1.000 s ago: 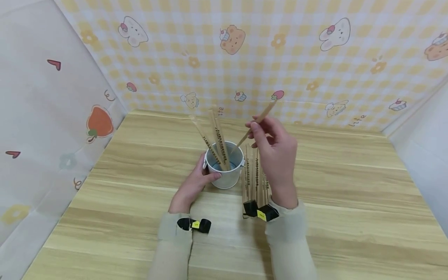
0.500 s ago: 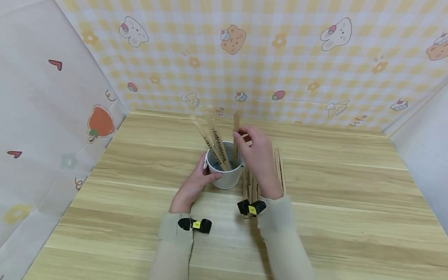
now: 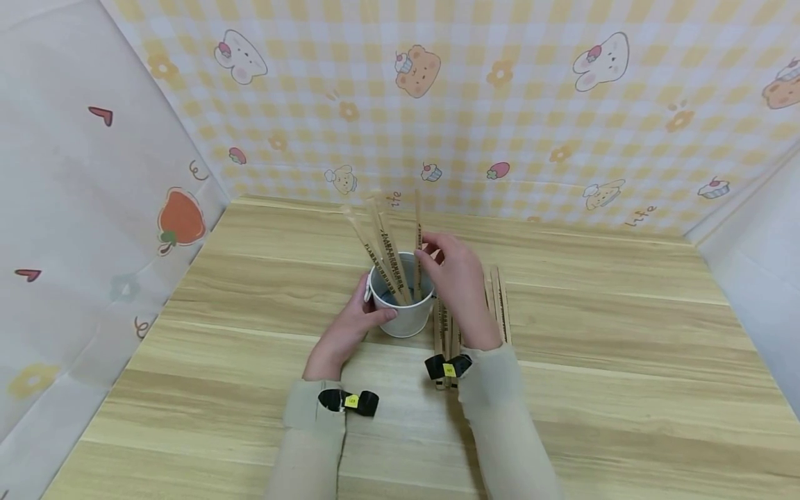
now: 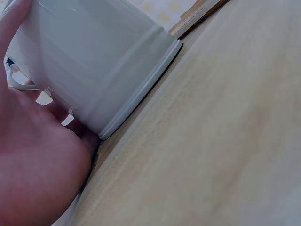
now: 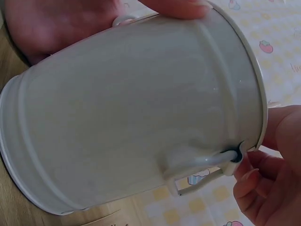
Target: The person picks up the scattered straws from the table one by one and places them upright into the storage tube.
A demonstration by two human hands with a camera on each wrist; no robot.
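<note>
A small white metal bucket (image 3: 405, 322) stands upright on the table. My left hand (image 3: 351, 322) holds its left side, thumb across the front, as the left wrist view shows from below, with the palm (image 4: 37, 160) by the wall. Several straws in slim brown printed wrappers (image 3: 387, 253) lean left inside it. Between thumb and fingertips my right hand (image 3: 455, 278) pinches another wrapped straw (image 3: 418, 219), nearly upright, its lower end inside the bucket. In the right wrist view the right hand (image 5: 277, 174) is close by the rim and handle (image 5: 202, 165); the straw is hidden there.
More wrapped straws (image 3: 445, 337) lie side by side right of the bucket, partly under the right forearm, with a few others (image 3: 499, 298) further right. Behind the wooden table (image 3: 625, 347) rises a yellow checked wall covering (image 3: 537, 104); a white one (image 3: 56, 180) is at left.
My right hand has moved left and down to the bucket, bringing the slanted straw upright and lowering its end inside. The left hand has stayed on the bucket.
</note>
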